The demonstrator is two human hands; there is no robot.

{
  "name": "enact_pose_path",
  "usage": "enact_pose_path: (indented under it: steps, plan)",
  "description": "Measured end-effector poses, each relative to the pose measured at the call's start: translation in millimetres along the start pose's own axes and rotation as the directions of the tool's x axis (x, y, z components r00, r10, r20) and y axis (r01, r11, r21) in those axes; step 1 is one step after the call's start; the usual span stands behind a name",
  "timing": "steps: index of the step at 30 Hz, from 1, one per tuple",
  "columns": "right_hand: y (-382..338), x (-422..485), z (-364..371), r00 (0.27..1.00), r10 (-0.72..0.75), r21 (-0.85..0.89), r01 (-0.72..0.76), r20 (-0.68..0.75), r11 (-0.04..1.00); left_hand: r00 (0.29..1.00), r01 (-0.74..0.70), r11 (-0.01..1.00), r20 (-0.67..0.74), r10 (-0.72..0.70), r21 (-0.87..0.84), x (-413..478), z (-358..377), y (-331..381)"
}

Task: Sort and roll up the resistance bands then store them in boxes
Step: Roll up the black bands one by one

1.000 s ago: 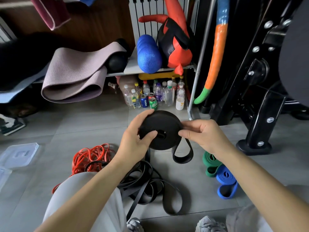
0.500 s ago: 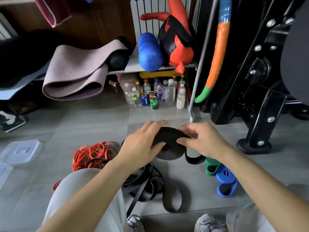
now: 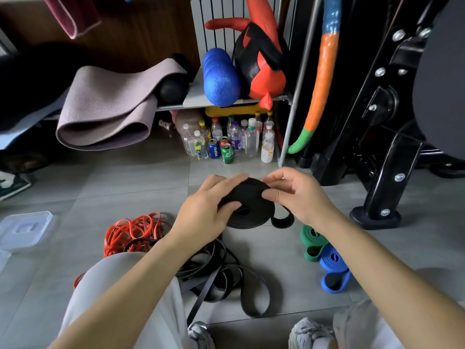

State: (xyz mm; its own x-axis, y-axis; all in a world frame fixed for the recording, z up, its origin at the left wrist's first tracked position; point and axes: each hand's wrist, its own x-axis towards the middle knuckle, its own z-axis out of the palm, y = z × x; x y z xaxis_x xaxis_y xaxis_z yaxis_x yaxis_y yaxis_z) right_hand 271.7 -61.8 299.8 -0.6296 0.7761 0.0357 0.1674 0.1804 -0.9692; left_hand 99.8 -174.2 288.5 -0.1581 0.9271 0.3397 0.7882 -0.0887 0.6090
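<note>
I hold the rolled black band (image 3: 251,217) in front of me above the grey tiled floor (image 3: 125,187), and both of my hands are closed on it. My left hand (image 3: 203,210) grips the coil from its left side, with the fingers laid over the top edge and the thumb pressed on the face near the centre hole. My right hand (image 3: 299,197) pinches the right side of the coil between thumb and fingers. The coil is tilted, its flat face turned up toward me, and a short loose loop (image 3: 283,219) of the same band hangs from its right edge, just under my right hand. On the floor below my left forearm lies a tangle of loose black bands (image 3: 221,275), and to its left a heap of red bands (image 3: 133,230) touches it. Under my right forearm a rolled green band (image 3: 312,241) lies just beside a rolled blue band (image 3: 333,268). A clear plastic lid (image 3: 24,229) rests on the floor at the far left, well apart from the bands. Beyond my hands, bottles and cans (image 3: 226,142) stand under a shelf that carries a blue foam roller (image 3: 220,79), with a folded mat (image 3: 105,109) hanging over the shelf's left part.
</note>
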Motion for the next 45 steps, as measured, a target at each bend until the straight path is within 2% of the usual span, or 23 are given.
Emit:
enact_pose_path:
  steps: [3,7,8,13,15,20,26,30,32,35,38,40,45]
  plan:
    - [-1.8,0.6,-0.9,0.999,-0.045,0.04,0.045,-0.024,0.998,0.997,0.063,0.994,-0.048,-0.067,-0.086,-0.2,-3.0,-0.4]
    - [0.5,1.4,-1.8,0.971,-0.223,-0.283,0.192,-0.081,0.94,0.991,0.105,0.982,-0.066,-0.116,-0.159,-1.4,-5.7,3.6]
    - [0.5,1.1,-1.2,0.969,-0.235,-0.308,0.203,-0.071,0.93,0.989,0.115,0.978,-0.07,-0.13,-0.176,-0.9,-6.7,4.2]
    - [-3.4,-5.2,1.4,0.992,-0.092,-0.077,0.085,-0.087,0.993,0.976,0.15,0.954,-0.113,-0.185,-0.259,-2.5,-15.3,8.1]
    - [-5.4,-7.9,0.4,0.996,-0.063,-0.096,0.057,-0.067,0.994,0.975,0.16,0.95,-0.109,-0.194,-0.267,-5.4,-17.9,9.9]
    - [-14.4,-11.5,-3.7,1.0,-0.009,-0.273,0.005,-0.013,0.962,0.978,0.183,0.937,-0.043,-0.205,-0.299,-8.6,-20.7,15.4]
    - [-32.8,-9.4,-22.6,0.996,0.03,-0.278,-0.006,0.082,0.96,0.976,0.215,0.874,0.07,-0.205,-0.436,7.6,-22.9,28.5]
    - [-34.6,0.9,-36.0,0.989,0.088,-0.172,-0.067,0.12,0.983,0.981,0.169,0.92,0.148,-0.124,-0.354,38.5,-27.0,30.6]
    - [-29.0,14.3,-42.0,0.988,0.114,-0.179,-0.094,0.105,0.979,0.98,0.143,0.943,0.177,-0.092,-0.301,59.7,-25.2,26.5]
    - [-8.8,40.8,-47.7,0.992,0.114,-0.246,-0.097,0.057,0.964,0.971,0.134,0.959,0.225,-0.078,-0.248,91.9,-5.6,10.8]
    - [19.7,64.2,-50.8,0.992,0.126,-0.392,-0.124,-0.019,0.912,0.953,0.135,0.981,0.289,-0.09,-0.14,120.1,31.0,-14.0]
    - [44.5,77.9,-49.5,0.986,0.154,-0.478,-0.165,-0.063,0.862,0.927,0.173,0.98,0.353,-0.129,-0.096,134.1,60.2,-33.8]
    - [135.6,109.9,-36.6,0.972,0.226,-0.618,-0.216,-0.064,0.756,0.84,0.273,0.961,0.496,-0.221,-0.035,147.2,139.5,-87.9]
